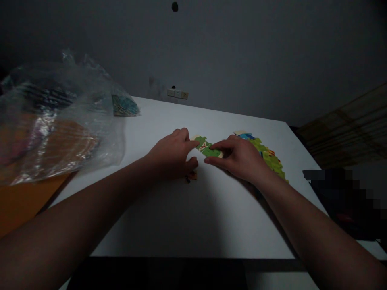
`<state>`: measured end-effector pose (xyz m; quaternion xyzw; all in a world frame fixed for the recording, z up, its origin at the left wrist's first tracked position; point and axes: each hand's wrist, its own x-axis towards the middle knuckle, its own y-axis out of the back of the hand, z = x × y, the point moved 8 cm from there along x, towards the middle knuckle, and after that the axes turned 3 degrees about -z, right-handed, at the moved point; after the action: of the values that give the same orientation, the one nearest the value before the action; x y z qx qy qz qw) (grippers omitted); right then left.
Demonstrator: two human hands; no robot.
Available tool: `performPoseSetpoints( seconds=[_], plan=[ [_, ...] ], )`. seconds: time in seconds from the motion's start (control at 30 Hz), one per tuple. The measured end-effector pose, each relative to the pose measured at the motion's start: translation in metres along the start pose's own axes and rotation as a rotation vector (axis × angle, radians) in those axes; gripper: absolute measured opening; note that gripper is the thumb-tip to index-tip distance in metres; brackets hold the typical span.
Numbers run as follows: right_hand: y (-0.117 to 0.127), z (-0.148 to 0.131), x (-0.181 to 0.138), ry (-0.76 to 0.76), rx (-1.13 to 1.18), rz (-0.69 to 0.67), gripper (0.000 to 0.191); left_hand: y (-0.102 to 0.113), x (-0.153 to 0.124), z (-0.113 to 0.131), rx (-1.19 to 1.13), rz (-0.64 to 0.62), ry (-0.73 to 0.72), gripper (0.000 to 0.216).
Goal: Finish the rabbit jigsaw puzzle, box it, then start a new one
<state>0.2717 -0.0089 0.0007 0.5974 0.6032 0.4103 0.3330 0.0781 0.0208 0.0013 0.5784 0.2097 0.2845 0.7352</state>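
Note:
Two joined green jigsaw puzzle pieces lie on the white table, in front of my hands. My right hand grips the nearer green piece between thumb and forefinger. On the left side of the pieces, my left hand has its forefinger tip at their edge. Its thumb is held apart from that finger, and the other fingers are bent. Beneath the left hand, a brown-orange puzzle piece shows in part. A cluster of yellow-green puzzle pieces lies beyond my right hand, partly hidden by it.
A large clear plastic bag covers the left end of the table, over an orange surface. Behind it lies a small teal packet. Wall sockets sit above the back edge. A dark item rests at the right edge.

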Motion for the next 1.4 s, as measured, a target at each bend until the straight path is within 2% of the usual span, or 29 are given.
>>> performPoseSetpoints(
  seconds=[0.23, 0.3, 0.37, 0.47, 0.53, 0.67, 0.8, 0.97, 1.23, 1.4],
  plan=[
    [-0.004, -0.012, -0.003, 0.015, 0.069, -0.075, 0.038, 0.000, 0.000, 0.000, 0.008, 0.019, 0.000, 0.050],
    [0.000, -0.012, -0.003, 0.023, 0.072, -0.072, 0.042, 0.000, -0.001, -0.001, 0.004, 0.030, -0.005, 0.051],
    [0.009, -0.005, -0.001, 0.023, 0.093, -0.011, 0.050, 0.001, 0.000, -0.003, -0.003, 0.034, 0.004, 0.052],
    [0.028, 0.012, 0.001, 0.017, 0.076, 0.130, 0.042, 0.001, 0.001, -0.005, -0.010, 0.026, 0.023, 0.051],
    [0.032, 0.022, 0.002, 0.014, 0.022, 0.145, 0.041, 0.001, 0.002, -0.006, -0.017, 0.022, 0.025, 0.052],
    [0.026, 0.017, 0.001, 0.138, -0.071, 0.023, 0.049, 0.000, 0.003, -0.007, -0.008, 0.019, 0.008, 0.055],
    [0.014, 0.000, -0.004, 0.244, -0.028, -0.108, 0.061, 0.000, 0.003, -0.009, 0.008, 0.026, -0.015, 0.059],
    [0.011, -0.004, -0.005, 0.234, 0.081, -0.051, 0.054, -0.001, 0.004, -0.014, 0.015, 0.061, -0.005, 0.058],
    [0.005, -0.010, -0.006, 0.254, 0.070, -0.048, 0.059, 0.003, 0.004, -0.018, -0.025, 0.080, 0.056, 0.052],
    [0.007, -0.016, -0.007, 0.293, 0.039, -0.040, 0.054, 0.003, 0.005, -0.019, -0.063, 0.081, 0.066, 0.051]
  ],
)
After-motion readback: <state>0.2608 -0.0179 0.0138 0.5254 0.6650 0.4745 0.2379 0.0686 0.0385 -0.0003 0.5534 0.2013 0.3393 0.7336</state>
